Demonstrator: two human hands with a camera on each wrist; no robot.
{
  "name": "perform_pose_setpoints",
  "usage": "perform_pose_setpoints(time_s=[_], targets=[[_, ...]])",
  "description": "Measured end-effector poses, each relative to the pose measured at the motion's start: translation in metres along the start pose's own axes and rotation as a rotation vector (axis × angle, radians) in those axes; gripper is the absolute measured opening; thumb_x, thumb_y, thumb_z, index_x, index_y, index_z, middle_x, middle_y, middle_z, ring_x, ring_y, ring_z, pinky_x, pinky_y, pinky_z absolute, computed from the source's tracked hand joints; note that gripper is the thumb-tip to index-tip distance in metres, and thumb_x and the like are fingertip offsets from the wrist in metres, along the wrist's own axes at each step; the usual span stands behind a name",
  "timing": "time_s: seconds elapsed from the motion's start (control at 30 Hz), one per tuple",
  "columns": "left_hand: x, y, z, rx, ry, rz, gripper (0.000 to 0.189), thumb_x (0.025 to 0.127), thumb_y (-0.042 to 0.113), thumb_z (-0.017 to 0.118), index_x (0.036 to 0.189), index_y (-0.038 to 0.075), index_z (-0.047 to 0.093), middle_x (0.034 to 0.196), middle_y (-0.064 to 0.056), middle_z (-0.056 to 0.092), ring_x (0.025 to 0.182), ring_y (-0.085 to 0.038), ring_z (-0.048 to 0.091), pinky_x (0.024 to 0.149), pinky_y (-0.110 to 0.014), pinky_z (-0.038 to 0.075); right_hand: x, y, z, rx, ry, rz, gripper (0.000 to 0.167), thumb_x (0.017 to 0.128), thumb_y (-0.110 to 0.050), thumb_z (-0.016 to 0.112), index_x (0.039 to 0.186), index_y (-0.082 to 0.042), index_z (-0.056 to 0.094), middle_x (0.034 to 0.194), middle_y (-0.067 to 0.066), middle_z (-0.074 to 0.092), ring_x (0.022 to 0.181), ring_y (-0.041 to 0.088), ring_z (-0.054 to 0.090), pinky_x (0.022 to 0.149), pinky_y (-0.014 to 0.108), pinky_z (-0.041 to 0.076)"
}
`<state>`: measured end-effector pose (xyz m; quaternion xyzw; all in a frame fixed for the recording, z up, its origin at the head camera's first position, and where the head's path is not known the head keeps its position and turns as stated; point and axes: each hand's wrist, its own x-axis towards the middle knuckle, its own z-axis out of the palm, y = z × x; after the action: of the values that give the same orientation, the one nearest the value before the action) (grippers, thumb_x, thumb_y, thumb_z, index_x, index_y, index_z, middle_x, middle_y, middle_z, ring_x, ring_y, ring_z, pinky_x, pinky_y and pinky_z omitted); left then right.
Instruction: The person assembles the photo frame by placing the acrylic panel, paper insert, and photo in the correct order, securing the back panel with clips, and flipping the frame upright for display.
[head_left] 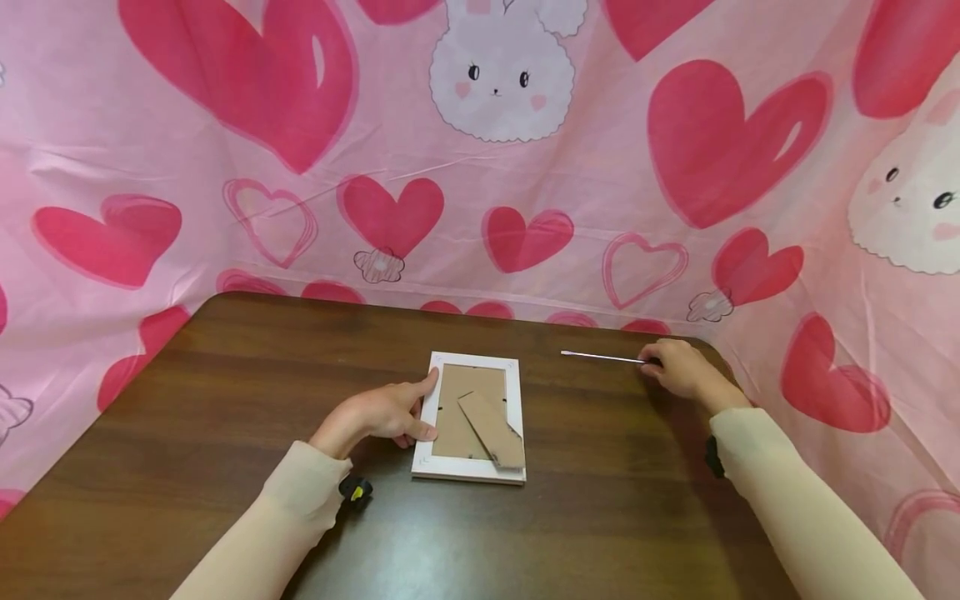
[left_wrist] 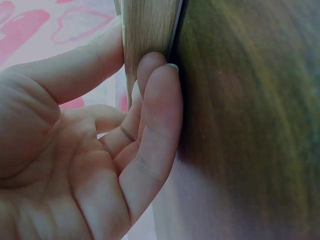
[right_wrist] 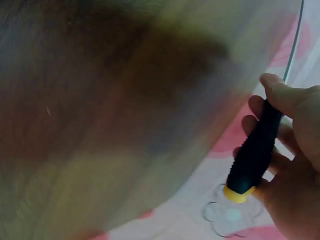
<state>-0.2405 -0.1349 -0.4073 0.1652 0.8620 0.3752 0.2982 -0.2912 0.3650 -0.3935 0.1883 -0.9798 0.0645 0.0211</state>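
A white picture frame (head_left: 468,472) lies back side up on the dark wooden table, its brown backing board (head_left: 453,381) and slanted stand leg (head_left: 491,427) showing. My left hand (head_left: 386,412) grips its left edge, thumb on the back and fingers at the side; the left wrist view shows fingertips against the wood-grained side (left_wrist: 147,32). Over the table's far right part, my right hand (head_left: 678,367) holds a screwdriver (right_wrist: 255,147) with a black handle and yellow end cap. In the head view its long thin shaft (head_left: 603,357) points left, toward the frame's side of the table.
Pink cloth (head_left: 450,167) printed with red hearts and white rabbits hangs behind and on both sides of the table (head_left: 225,433). The table's far right corner lies close to the right hand. A black device (head_left: 356,488) is strapped at the left wrist.
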Motion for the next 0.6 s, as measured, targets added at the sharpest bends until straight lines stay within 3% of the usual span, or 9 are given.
perform_pose_setpoints(time_s=[0.13,0.3,0.6], targets=[[0.000,-0.001,0.000,-0.005,-0.002,0.003,0.102,0.095,0.013,0.080,0.171,0.010,0.013,0.095,-0.014,0.060,0.076,-0.022,0.065,0.074,-0.035,0.062,0.002,0.008,0.013,0.027,0.062,0.007,0.010,0.095,-0.006,0.076,0.104,-0.003,0.071,0.104,0.019,0.076,0.104,0.047,0.070,0.089,0.065,0.053],[0.000,0.000,-0.001,0.004,-0.002,0.001,0.103,0.094,0.014,0.081,0.171,0.011,0.013,0.095,-0.014,0.058,0.076,-0.022,0.064,0.075,-0.035,0.062,0.002,0.014,0.025,0.059,0.149,-0.017,0.017,0.092,-0.005,0.080,0.098,-0.005,0.064,0.098,0.016,0.075,0.095,0.043,0.071,0.084,0.062,0.054],[0.001,-0.001,-0.002,0.002,-0.003,-0.001,0.103,0.094,0.015,0.081,0.171,0.011,0.013,0.095,-0.014,0.059,0.076,-0.022,0.064,0.074,-0.035,0.062,0.001,0.014,0.026,0.127,0.089,-0.018,0.016,0.092,-0.009,0.082,0.094,-0.008,0.066,0.092,0.010,0.065,0.089,0.031,0.062,0.082,0.054,0.051]])
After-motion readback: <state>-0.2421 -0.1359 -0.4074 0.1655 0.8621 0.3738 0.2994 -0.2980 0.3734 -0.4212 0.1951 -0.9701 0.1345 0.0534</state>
